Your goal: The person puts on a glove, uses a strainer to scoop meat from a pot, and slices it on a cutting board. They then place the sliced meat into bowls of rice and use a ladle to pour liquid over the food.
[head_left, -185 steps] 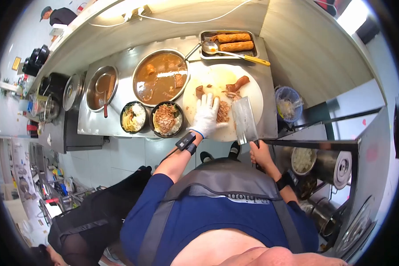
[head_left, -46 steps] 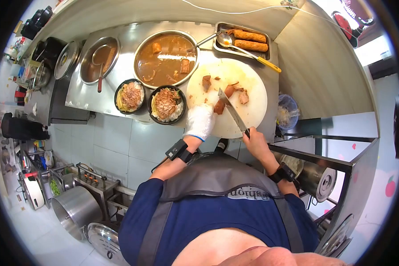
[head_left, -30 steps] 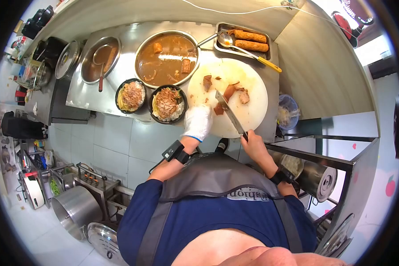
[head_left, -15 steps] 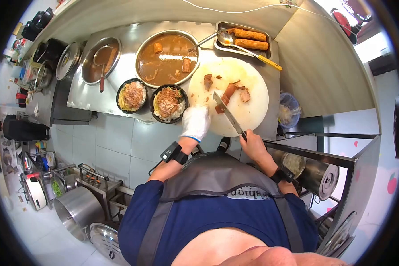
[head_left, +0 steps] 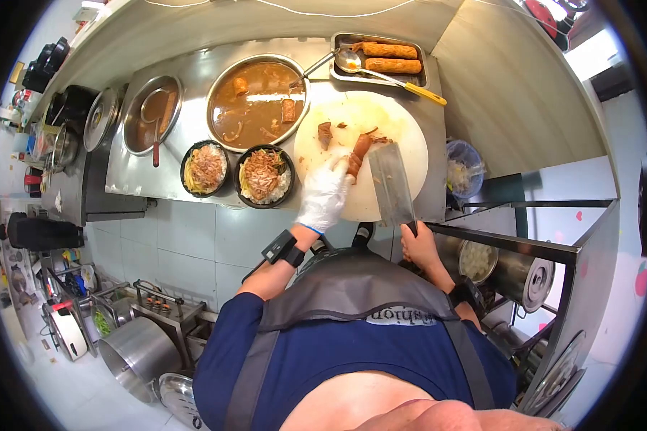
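Steel counter (head_left: 194, 108) bears chopping board (head_left: 406, 122) and brown meat

The longer meat piece (head_left: 360, 151) lies mid-board, with a smaller piece (head_left: 325, 135) to its left. The hands are apart: the gloved left hand (head_left: 323, 192) touches the longer piece, its grip impossible to tell; the right hand (head_left: 420, 246) is wrapped around the handle of a cleaver (head_left: 393, 185).

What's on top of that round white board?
On the round board are brown food pieces and small scraps. The gloved left hand and the cleaver hide parts of it; what lies beneath them can't be seen.
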Demonstrator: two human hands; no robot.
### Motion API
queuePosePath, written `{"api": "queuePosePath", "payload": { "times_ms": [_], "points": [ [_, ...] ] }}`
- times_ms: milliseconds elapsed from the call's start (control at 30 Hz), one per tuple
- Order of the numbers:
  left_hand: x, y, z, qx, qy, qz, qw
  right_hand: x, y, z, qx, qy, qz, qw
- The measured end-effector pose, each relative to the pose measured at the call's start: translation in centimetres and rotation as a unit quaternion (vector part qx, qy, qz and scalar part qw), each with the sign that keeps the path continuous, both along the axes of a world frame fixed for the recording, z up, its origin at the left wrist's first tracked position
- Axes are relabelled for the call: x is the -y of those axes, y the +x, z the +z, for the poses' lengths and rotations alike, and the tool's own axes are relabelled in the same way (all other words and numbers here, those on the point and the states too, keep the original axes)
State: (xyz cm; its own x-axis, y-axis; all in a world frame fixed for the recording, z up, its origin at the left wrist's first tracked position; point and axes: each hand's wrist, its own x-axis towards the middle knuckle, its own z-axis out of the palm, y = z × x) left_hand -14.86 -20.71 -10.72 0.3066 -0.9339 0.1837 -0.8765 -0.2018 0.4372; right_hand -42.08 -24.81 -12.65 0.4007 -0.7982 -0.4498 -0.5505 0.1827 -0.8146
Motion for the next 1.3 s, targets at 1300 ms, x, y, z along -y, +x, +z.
{"api": "queuePosePath", "payload": {
  "times_ms": [1300],
  "points": [
    [-12.3, 18.1, 2.3, 0.104, -0.068, 0.208, 0.97, -7.0, 27.5, 4.2, 0.185, 0.362, 0.176, 0.896]
  ]
}}
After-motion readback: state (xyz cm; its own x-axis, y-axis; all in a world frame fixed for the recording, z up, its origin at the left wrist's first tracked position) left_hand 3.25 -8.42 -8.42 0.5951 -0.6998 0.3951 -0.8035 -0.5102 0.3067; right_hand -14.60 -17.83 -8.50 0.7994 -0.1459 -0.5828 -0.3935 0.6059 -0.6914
